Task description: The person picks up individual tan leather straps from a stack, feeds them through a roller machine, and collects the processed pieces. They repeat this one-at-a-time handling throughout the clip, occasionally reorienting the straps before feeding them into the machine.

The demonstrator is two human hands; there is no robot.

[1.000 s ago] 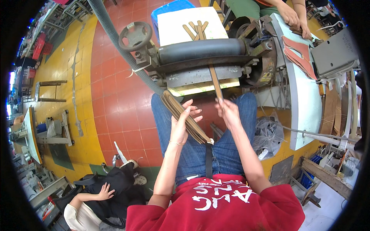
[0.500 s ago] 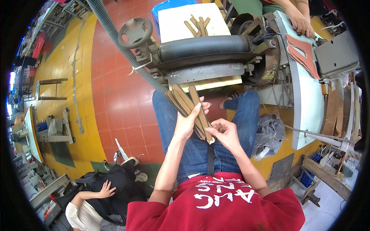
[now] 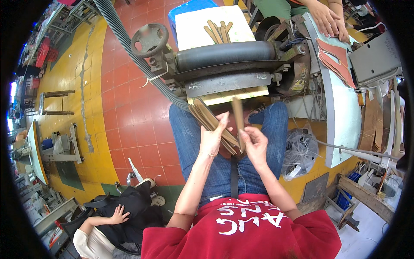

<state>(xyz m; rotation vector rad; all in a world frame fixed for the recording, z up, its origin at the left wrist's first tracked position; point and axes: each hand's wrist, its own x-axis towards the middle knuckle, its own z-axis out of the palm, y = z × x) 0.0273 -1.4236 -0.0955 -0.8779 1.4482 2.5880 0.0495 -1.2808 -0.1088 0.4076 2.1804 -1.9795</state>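
Observation:
My left hand [image 3: 210, 141] is closed around a fanned stack of long brown strips [image 3: 202, 113], leather-like, with rounded ends and dark edges. My right hand [image 3: 255, 146] pinches the lower part of a single brown strip [image 3: 238, 115], which stands nearly upright just right of the stack and is slightly blurred. Both hands are above my lap. Beyond them sits a machine with a dark roller [image 3: 226, 56] and a grey metal plate [image 3: 228, 83] in front of it. Behind the roller, several similar brown strips [image 3: 218, 33] lie heaped on a pale board [image 3: 189, 30].
A handwheel [image 3: 149, 39] and a ribbed grey hose [image 3: 129, 47] flank the roller on the left. At right, a light tabletop [image 3: 340, 125] carries orange-brown cut pieces [image 3: 335, 64]; another person's hands [image 3: 327, 21] rest there. A plastic bag [image 3: 300, 151] lies beside my right leg.
My right hand has drawn one strip away from the stack and tilted it upright, moving slightly right. My left hand still grips the rest. The other person's hands have shifted a little.

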